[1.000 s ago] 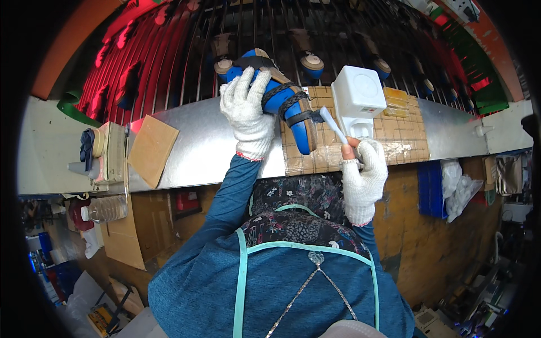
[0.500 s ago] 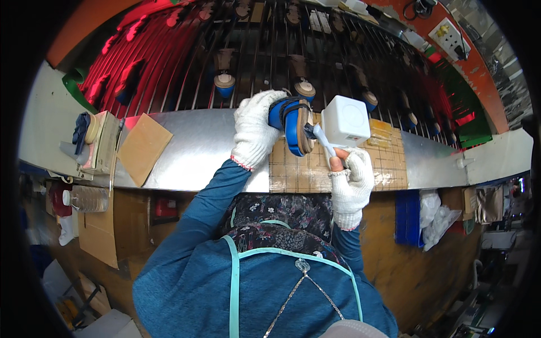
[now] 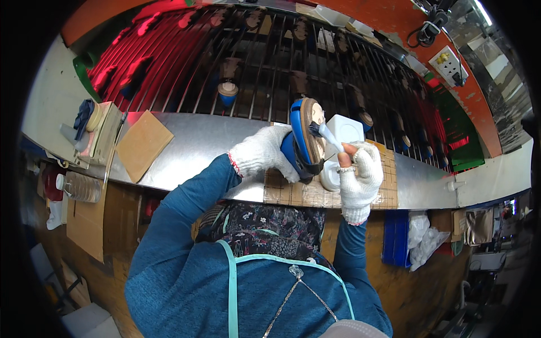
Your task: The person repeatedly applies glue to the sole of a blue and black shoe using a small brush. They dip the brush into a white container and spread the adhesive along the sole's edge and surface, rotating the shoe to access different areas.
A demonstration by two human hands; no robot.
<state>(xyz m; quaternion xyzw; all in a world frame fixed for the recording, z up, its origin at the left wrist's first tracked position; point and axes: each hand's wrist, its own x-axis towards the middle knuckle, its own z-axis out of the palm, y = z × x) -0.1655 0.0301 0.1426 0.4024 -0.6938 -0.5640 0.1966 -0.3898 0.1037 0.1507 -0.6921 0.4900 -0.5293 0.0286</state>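
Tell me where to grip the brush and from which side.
Likely best: pinch the brush near the lower end of its pale handle, coming from the right. It slants down rightward, away from the dark bristles, which appear against the shoe sole; the gloved right hand pinches it there.

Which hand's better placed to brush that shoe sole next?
Right, probably: the right hand holds the brush, bristles at the exposed sole. The left hand is occupied gripping the blue shoe.
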